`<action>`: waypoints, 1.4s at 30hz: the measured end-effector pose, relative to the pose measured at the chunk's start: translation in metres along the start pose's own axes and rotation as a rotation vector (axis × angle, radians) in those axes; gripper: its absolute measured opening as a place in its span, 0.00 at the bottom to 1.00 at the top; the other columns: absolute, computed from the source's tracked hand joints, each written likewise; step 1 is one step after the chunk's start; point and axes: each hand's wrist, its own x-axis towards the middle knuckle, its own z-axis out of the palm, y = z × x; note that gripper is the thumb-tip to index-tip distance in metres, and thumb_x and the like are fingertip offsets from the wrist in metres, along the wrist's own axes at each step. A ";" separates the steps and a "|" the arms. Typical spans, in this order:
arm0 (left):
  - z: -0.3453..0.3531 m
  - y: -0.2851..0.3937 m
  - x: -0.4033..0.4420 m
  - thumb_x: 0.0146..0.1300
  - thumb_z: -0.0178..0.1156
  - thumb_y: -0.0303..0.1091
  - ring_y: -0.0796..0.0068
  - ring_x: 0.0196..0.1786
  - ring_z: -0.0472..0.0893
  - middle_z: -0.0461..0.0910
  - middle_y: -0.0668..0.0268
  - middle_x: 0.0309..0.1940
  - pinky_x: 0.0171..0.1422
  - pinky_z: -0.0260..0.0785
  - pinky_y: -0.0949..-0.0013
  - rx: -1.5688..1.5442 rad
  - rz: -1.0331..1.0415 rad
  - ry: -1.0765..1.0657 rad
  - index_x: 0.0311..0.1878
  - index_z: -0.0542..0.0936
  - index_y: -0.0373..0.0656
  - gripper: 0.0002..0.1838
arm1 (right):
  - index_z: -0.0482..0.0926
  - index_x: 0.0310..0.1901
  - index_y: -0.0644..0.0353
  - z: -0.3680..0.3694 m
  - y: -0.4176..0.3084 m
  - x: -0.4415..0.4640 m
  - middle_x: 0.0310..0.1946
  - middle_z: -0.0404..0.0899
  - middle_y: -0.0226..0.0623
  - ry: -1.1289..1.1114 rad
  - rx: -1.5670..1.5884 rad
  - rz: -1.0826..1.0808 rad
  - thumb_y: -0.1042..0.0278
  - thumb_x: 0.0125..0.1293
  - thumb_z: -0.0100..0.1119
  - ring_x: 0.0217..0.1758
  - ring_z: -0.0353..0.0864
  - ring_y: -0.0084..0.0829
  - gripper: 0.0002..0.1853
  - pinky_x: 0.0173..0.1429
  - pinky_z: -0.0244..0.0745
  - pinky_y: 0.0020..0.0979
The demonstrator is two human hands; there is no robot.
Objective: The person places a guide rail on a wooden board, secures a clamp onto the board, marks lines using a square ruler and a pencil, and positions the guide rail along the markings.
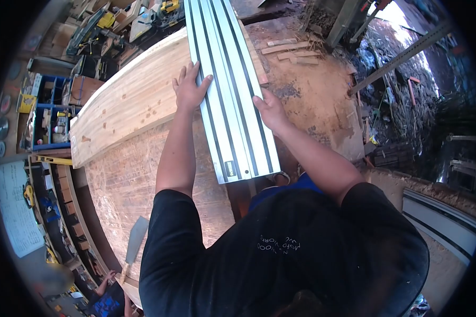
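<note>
The long, silvery rail (235, 100) bears dark lengthwise stripes. The left hand (191, 94) touches one edge, fingers spread; whether the right hand (271, 112) grips the other is unclear.

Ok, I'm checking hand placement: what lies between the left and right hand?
In the head view, the striped metal rail lies between the left hand and right hand, at opposite long edges.
</note>
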 end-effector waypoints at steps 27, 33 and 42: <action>-0.005 -0.001 0.000 0.60 0.53 0.63 0.57 0.77 0.46 0.53 0.59 0.74 0.76 0.24 0.45 0.012 0.031 -0.087 0.72 0.59 0.51 0.42 | 0.68 0.60 0.68 0.000 -0.006 -0.004 0.47 0.80 0.40 0.021 0.021 0.001 0.69 0.72 0.48 0.48 0.78 0.26 0.18 0.53 0.70 0.26; -0.003 -0.004 -0.001 0.59 0.52 0.65 0.57 0.77 0.45 0.53 0.59 0.74 0.76 0.24 0.44 0.025 0.041 -0.083 0.73 0.59 0.50 0.43 | 0.68 0.60 0.67 -0.002 0.006 0.000 0.47 0.80 0.40 0.000 0.054 -0.040 0.69 0.72 0.48 0.49 0.78 0.26 0.18 0.54 0.70 0.26; -0.004 -0.001 -0.001 0.59 0.52 0.64 0.57 0.77 0.45 0.52 0.59 0.74 0.76 0.25 0.44 0.044 0.051 -0.083 0.73 0.58 0.50 0.43 | 0.70 0.59 0.68 -0.002 -0.004 -0.005 0.47 0.79 0.39 0.026 0.003 -0.019 0.70 0.72 0.49 0.49 0.77 0.26 0.17 0.56 0.69 0.26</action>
